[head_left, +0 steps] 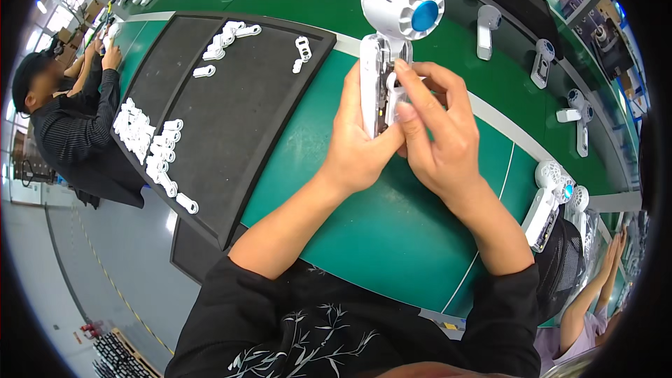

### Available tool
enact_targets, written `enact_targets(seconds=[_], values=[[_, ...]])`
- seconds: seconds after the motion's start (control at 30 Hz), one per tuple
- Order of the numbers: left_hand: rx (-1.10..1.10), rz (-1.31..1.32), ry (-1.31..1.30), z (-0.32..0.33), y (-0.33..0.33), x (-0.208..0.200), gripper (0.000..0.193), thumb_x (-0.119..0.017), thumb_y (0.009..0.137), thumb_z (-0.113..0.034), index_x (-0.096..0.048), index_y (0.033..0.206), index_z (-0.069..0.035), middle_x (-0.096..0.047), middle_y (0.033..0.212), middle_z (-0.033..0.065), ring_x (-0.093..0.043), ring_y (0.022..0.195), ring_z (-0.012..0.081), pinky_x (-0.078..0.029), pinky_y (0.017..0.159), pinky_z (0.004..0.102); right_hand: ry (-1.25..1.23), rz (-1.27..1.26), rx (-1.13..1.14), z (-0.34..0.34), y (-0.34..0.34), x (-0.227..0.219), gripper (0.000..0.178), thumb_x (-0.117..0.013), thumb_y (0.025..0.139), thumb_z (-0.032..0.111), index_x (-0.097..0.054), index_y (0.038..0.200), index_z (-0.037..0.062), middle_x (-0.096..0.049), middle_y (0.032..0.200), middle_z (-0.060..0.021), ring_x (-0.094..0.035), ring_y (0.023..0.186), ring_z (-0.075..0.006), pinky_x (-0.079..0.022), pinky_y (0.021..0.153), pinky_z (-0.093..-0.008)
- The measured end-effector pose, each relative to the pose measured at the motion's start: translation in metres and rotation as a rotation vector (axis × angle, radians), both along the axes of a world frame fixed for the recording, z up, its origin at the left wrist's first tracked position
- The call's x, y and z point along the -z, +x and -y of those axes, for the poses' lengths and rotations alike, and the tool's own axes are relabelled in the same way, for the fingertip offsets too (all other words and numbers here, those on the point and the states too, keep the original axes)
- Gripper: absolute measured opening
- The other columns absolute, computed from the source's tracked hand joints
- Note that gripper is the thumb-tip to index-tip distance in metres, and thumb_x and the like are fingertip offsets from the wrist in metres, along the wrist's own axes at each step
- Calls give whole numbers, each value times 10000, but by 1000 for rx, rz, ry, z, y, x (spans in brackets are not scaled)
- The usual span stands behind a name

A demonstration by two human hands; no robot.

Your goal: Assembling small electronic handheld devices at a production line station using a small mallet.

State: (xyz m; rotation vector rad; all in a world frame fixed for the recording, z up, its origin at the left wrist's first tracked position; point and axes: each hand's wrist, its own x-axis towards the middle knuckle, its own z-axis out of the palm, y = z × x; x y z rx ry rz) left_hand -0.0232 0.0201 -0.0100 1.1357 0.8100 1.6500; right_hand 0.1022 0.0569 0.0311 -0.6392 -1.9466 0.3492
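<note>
Right hand [437,126] is touching open handle [368,91] from right, narrowly, held part unclear | left hand [357,143] is holding white fan [395,40], long axis pointing forward

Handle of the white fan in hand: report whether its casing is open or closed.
Open: dark inner parts show along the handle, which the left hand holds, with the right hand at its exposed side.

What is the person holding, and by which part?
A white handheld fan, by its opened handle, in the left hand; the right hand has its fingertips at the handle's exposed inside.
</note>
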Motion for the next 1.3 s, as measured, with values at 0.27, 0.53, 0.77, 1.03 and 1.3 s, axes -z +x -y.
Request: enact_targets(seconds=[0.27,0.53,0.77,1.03,1.3], values=[[66,335,-137,2,-20,-13,597,-571,816,30,-292,1340,-33,-571,1028,153,-624,715,191,-552,514,329,-392,968,161,-12,31,37,351,-627,893,341,-613,967,-2,-628,945,-203,-630,773,-379,-503,640,-439],[-7,428,-189,-1,-22,-12,509,-585,806,8,-339,1250,-32,-571,970,132,-613,685,191,-534,478,328,-536,432,201,-22,40,17,311,-564,957,300,-536,871,2,-526,592,-128,-555,555,-372,-459,585,-443],[33,257,-177,2,-16,-10,472,-570,813,11,-375,1239,-40,-560,932,100,-605,691,172,-477,444,290,-290,-95,-372,15,51,14,400,-380,1045,346,-500,799,55,-401,541,-29,-403,426,-140,-315,385,-256],[-2,201,-122,5,-16,-12,474,-573,788,49,-392,1219,-26,-568,874,67,-592,675,130,-459,429,258,-466,-250,-456,31,50,15,490,-383,1033,439,-419,703,78,-416,543,-9,-383,437,-100,-284,386,-234],[23,299,-149,6,-15,-19,465,-567,769,64,-397,1194,-18,-571,840,71,-588,650,131,-454,420,254,-536,-332,-806,18,58,14,473,-445,1023,397,-433,715,39,-448,554,-54,-434,487,-139,-357,460,-308]])
